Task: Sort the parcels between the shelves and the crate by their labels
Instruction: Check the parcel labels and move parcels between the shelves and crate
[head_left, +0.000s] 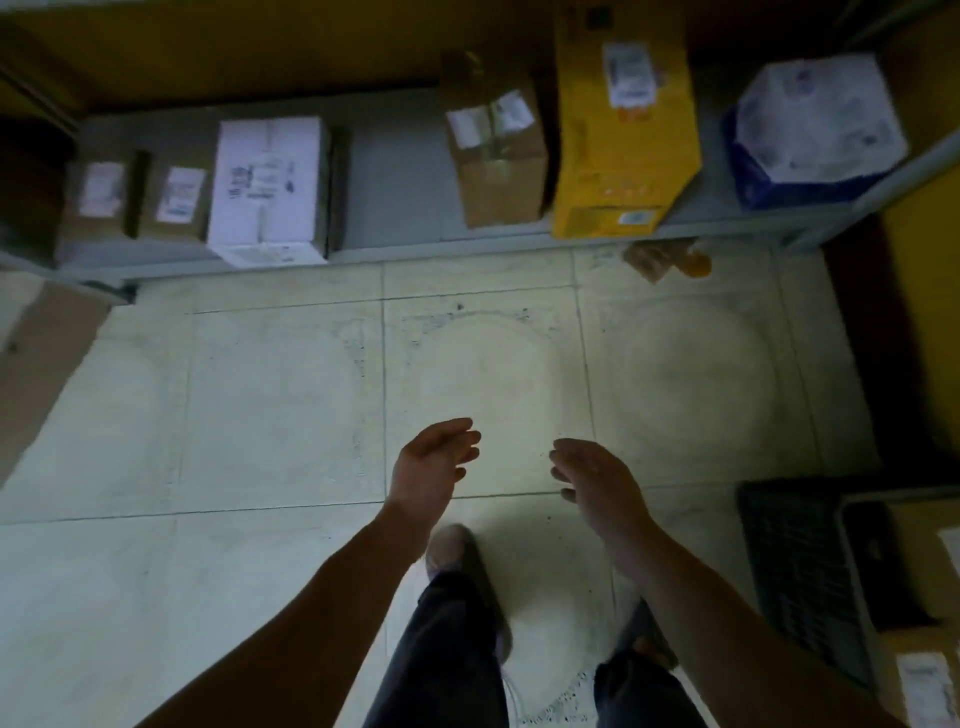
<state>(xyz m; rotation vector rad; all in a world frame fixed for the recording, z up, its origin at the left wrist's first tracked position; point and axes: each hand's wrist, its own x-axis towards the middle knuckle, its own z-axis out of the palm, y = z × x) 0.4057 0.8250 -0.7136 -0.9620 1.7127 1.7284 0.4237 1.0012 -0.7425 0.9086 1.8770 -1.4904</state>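
Both the left hand and right hand hang open and empty. The shelf holds labelled boxes; the dark crate holds a labelled parcel

Both hands, left hand and right hand, hang empty with fingers spread over the tiled floor at lower centre. Along the top, a low shelf carries labelled parcels, including a white box and a tall yellow box. A dark crate sits at lower right.
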